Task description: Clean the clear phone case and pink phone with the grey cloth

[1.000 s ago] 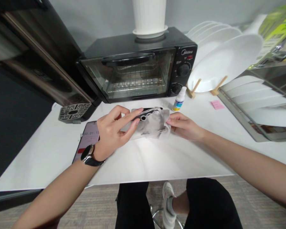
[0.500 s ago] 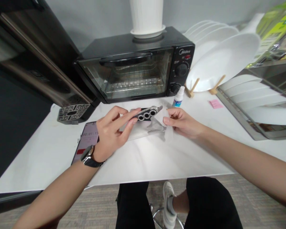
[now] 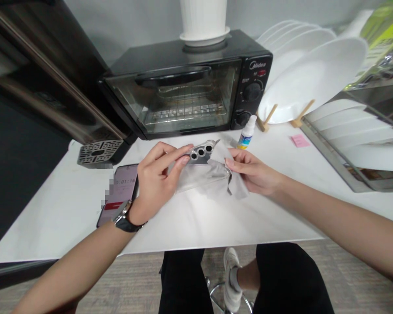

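My left hand (image 3: 160,174) pinches the left end of what looks like a clear phone case (image 3: 198,172), which has a dark strip with three round silver-rimmed lens openings along its far edge. Between the thumb and fingers of my right hand (image 3: 249,168) is a thin pale grey cloth (image 3: 221,155). The cloth folds over the case's right end and hides that corner. Just beyond my right hand stands a small white spray bottle (image 3: 246,135) with a blue and yellow label. A phone (image 3: 120,187) showing a running timer lies left of my left wrist.
A black toaster oven (image 3: 186,96) stands behind the hands, bearing a white pot (image 3: 203,19). White plates (image 3: 311,78) lean in a wooden rack at right, beside a metal dish tray (image 3: 342,172). A pink note (image 3: 300,140) and a machine's drip tray (image 3: 100,152) flank the work area.
The cloth has shifted and spread lower over the case's right end, hanging more fully below my right hand. The case is tilted slightly differently. My left hand keeps its pinch.
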Demonstrator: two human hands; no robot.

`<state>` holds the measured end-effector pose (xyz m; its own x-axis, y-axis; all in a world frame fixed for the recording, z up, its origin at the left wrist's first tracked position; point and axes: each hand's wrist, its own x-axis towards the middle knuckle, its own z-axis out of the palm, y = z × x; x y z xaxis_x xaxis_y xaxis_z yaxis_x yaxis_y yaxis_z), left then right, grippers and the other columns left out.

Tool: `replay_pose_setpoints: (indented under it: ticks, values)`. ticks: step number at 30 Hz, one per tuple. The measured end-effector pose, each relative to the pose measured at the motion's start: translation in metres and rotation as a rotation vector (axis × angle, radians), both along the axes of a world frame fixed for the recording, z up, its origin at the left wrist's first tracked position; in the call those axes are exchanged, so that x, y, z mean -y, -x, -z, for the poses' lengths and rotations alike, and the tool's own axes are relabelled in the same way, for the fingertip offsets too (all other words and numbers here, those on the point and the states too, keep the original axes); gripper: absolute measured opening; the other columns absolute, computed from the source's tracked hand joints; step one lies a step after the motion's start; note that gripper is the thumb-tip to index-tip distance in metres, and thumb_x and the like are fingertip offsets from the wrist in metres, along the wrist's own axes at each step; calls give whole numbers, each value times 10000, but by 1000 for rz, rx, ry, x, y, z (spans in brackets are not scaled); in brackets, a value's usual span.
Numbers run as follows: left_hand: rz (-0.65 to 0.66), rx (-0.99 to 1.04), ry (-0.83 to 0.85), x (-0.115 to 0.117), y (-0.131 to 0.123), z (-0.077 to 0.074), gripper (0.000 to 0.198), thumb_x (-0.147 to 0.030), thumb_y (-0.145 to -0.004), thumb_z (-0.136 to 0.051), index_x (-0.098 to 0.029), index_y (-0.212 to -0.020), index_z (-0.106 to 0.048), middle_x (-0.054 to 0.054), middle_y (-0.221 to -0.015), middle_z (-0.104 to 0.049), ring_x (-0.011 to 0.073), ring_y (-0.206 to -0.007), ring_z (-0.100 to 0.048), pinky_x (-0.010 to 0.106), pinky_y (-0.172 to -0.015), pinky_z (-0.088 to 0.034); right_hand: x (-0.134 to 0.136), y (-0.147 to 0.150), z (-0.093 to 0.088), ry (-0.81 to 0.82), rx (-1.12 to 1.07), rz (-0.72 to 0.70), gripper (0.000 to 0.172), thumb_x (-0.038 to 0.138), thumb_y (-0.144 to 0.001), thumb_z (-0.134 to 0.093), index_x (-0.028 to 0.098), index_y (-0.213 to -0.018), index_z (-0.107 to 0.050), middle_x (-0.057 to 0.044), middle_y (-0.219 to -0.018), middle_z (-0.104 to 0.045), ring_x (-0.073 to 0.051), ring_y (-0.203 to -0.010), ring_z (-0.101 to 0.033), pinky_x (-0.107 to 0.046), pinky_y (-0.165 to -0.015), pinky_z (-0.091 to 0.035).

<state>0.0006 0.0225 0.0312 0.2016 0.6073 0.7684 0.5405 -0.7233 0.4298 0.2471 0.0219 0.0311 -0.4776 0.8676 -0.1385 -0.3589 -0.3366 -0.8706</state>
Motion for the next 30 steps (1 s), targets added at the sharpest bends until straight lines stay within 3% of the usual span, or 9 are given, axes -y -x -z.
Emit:
replay_pose_setpoints:
  ticks: [5, 11, 15, 21, 24, 30]
  values:
    - [39, -55, -8, 4, 0, 1, 305, -220, -1026, -752, -318, -1301, -840, 14, -867, -693, 140, -713, -604, 262, -582, -450, -1, -1, 4, -51, 20, 2, 306, 437, -703, -960, 301, -704, -686, 15, -743, -751, -234, -708, -744, -349, -652, -639]
    - [121, -179, -10, 12, -1, 2, 391, -221, -1022, -759, -368, -1382, -791, 15, -920, -710, 117, -595, -517, 281, -500, -391, -3, 4, 14, -61, 53, -8, 509, 777, -731, -903, 293, -697, -750, -29, -748, -779, -228, -647, -672, -358, -637, -610]
    - [81, -38, 25, 12, -4, 1, 349, -213, -1019, -758, -373, -1322, -823, 17, -879, -698, 147, -680, -565, 292, -545, -422, -2, 1, 10, -84, 0, -47, 401, 637, -731, -953, 284, -731, -762, -27, -779, -782, -214, -657, -697, -330, -649, -598]
    - [16, 67, 58, 10, -7, 0, 259, -192, -1027, -757, -275, -1249, -859, 15, -874, -702, 107, -665, -529, 259, -548, -378, -1, -7, 2, -111, -48, -95, 314, 498, -701, -973, 290, -817, -769, -25, -851, -792, -232, -737, -740, -319, -651, -598]
    - [43, 43, 35, 12, -8, 1, 262, -201, -1025, -761, -281, -1256, -856, 21, -861, -706, 121, -659, -549, 272, -521, -370, -4, -5, 5, -111, -73, -126, 366, 533, -694, -995, 269, -790, -759, -26, -834, -786, -208, -678, -705, -307, -630, -593]
    - [125, -73, 109, 20, -7, 0, 309, -295, -1036, -745, -442, -1298, -815, 35, -879, -726, 181, -626, -586, 356, -507, -412, -6, 0, 16, -81, -54, -66, 418, 678, -756, -971, 298, -804, -805, 3, -779, -772, -181, -698, -696, -288, -704, -612]
